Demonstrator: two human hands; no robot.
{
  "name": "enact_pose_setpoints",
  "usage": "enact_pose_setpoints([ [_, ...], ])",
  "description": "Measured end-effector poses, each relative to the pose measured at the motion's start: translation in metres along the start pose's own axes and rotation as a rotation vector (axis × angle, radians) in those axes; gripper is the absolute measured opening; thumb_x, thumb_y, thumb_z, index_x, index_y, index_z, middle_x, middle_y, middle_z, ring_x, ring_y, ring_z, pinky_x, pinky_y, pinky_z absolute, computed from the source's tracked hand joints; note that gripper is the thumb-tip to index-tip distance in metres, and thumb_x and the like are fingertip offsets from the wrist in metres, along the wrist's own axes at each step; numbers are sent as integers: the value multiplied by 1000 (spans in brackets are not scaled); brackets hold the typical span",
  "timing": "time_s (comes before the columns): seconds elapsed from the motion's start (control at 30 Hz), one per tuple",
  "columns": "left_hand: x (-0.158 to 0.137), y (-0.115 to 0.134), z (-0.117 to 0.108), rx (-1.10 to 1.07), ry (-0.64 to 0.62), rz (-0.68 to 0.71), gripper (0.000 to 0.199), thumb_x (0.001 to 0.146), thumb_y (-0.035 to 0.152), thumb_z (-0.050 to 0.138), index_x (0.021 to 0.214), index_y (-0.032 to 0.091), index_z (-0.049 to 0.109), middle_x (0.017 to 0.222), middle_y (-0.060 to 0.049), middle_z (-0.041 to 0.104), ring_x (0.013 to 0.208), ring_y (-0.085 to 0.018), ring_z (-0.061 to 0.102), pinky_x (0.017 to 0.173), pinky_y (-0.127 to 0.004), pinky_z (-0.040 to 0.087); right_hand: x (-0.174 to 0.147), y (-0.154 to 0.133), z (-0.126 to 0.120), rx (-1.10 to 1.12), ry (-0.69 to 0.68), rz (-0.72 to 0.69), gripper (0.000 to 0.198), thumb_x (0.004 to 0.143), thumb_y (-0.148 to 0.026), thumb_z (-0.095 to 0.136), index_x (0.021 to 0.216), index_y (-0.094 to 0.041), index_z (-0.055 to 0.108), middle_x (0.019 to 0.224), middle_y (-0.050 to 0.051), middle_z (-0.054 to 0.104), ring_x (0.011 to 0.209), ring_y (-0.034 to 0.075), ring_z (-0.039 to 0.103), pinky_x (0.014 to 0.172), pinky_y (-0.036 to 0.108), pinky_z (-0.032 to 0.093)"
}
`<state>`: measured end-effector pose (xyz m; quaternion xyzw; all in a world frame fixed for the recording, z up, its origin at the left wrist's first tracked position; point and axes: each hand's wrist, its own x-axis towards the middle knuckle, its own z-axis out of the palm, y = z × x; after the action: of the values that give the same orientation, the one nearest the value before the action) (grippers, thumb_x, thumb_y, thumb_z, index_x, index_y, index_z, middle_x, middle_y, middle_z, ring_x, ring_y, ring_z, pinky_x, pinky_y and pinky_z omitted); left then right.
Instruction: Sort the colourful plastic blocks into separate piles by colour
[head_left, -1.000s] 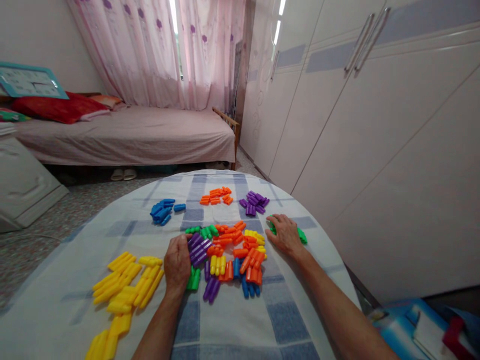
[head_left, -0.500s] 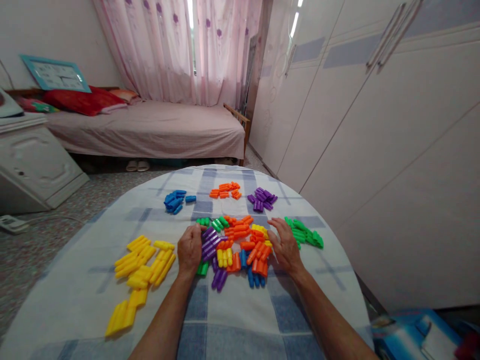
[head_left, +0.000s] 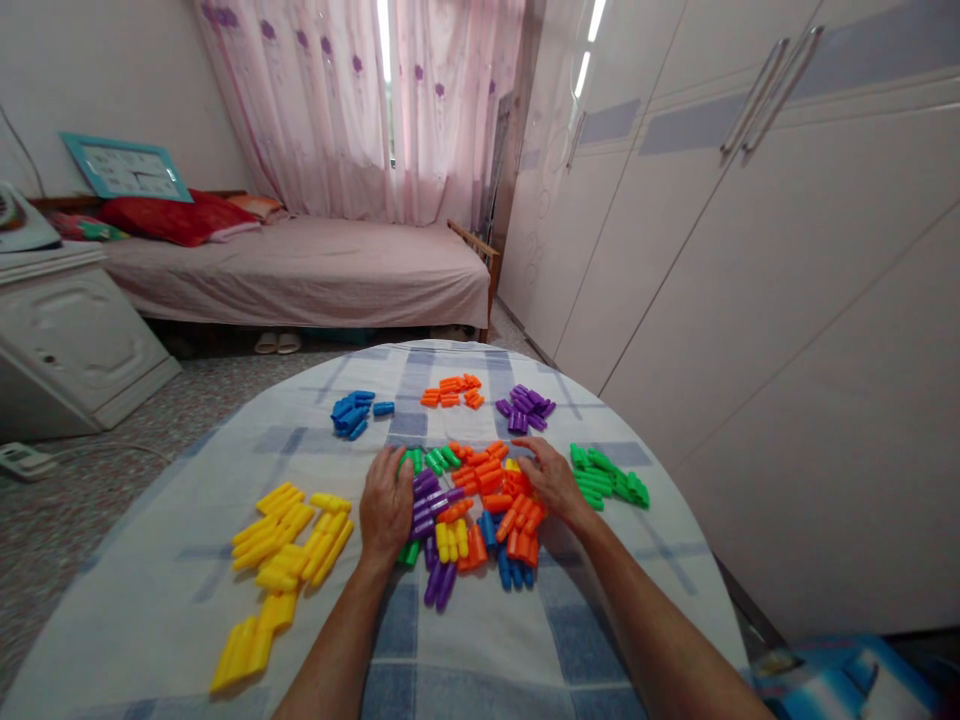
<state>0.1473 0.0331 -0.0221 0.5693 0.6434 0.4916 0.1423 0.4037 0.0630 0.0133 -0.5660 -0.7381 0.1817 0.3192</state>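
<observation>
A mixed pile of plastic bullet-shaped building blocks, joined tubes in several colours, lies in the middle of the table. My left hand [head_left: 386,505] rests at the pile's left edge, fingers stretched forward, beside purple blocks [head_left: 427,500] and green blocks [head_left: 441,459]. My right hand [head_left: 553,482] reaches over the pile's right side with its fingers apart. Its thumb and forefinger are around a yellow block [head_left: 512,465], mostly covered by the hand; orange blocks [head_left: 491,478] lie close by. Nearer me are a yellow block group [head_left: 451,541] and blue blocks [head_left: 515,573].
Single-colour groups surround the pile: yellow blocks [head_left: 281,540] at left, blue blocks [head_left: 350,414], orange blocks [head_left: 452,390] and purple blocks [head_left: 526,407] at the back, green blocks [head_left: 607,477] at right. A checked cloth [head_left: 180,610] covers the round table. A wardrobe [head_left: 787,350] stands to the right.
My right hand has moved left and slightly forward over the yellow blocks, hiding most of them. My left hand stays at the pile's left edge. The view has tilted slightly upward.
</observation>
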Motion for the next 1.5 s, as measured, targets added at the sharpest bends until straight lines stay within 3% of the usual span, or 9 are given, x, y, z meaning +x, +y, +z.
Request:
enact_pose_setpoints([
  [0.13, -1, 8, -4, -45, -153, -42, 47, 91, 46, 28, 107, 19, 63, 117, -9, 63, 113, -21, 55, 102, -38, 38, 21, -1, 5, -104, -116, -61, 39, 79, -12, 46, 114, -19, 62, 119, 8, 62, 112, 19, 56, 100, 35, 39],
  [0.3, -2, 14, -8, -68, -141, -79, 45, 91, 46, 28, 98, 20, 65, 103, -7, 68, 101, -21, 60, 93, -36, 43, 43, -4, 7, -263, -288, -171, 43, 76, -7, 47, 115, -19, 63, 118, 8, 63, 108, 18, 57, 94, 29, 42],
  [0.47, -2, 10, -7, -86, -124, -71, 43, 91, 45, 30, 97, 20, 65, 101, -6, 68, 98, -20, 60, 90, -35, 44, 60, -12, 4, -487, -404, -175, 30, 76, -14, 54, 103, -22, 67, 102, 6, 66, 89, 17, 63, 73, 23, 44],
  [0.63, -3, 11, -7, -92, -123, -81, 44, 92, 44, 28, 96, 21, 65, 98, -6, 68, 96, -20, 60, 88, -35, 45, 83, -24, 8, -532, -360, -138, 28, 78, -30, 60, 104, -21, 65, 101, 8, 65, 84, 19, 63, 68, 25, 43],
  [0.87, -3, 13, -7, -109, -128, -95, 44, 92, 44, 27, 96, 20, 64, 98, -6, 67, 97, -21, 59, 88, -36, 44, 119, -49, 36, -443, -157, -37, 39, 86, -31, 50, 124, -21, 54, 123, 10, 58, 98, 22, 61, 78, 30, 45],
  [0.97, -3, 11, -7, -100, -119, -81, 43, 92, 44, 28, 96, 21, 65, 98, -6, 68, 96, -20, 60, 88, -35, 45, 114, -49, 31, -296, -114, -41, 37, 87, -32, 50, 122, -19, 56, 121, 11, 59, 92, 19, 61, 82, 31, 45],
  [1.17, -3, 13, -7, -90, -112, -86, 43, 92, 43, 28, 95, 21, 65, 97, -5, 68, 94, -20, 61, 87, -35, 45, 73, -40, 9, 39, -560, -195, 49, 75, -23, 63, 124, -18, 56, 116, 8, 63, 93, 17, 61, 81, 29, 48],
  [1.27, -3, 13, -7, -97, -113, -89, 42, 91, 43, 29, 96, 21, 64, 98, -6, 68, 95, -20, 61, 87, -35, 45, 60, -36, 15, 0, -503, -193, 49, 75, -16, 59, 124, -18, 56, 110, 8, 65, 92, 17, 61, 84, 30, 46],
  [1.5, -2, 15, -8, -95, -130, -83, 44, 92, 43, 27, 94, 21, 64, 94, -6, 68, 94, -21, 61, 86, -36, 45, 64, -29, 34, -79, -369, -169, 24, 81, -23, 52, 100, -17, 65, 88, 2, 67, 75, 14, 58, 68, 23, 41],
])
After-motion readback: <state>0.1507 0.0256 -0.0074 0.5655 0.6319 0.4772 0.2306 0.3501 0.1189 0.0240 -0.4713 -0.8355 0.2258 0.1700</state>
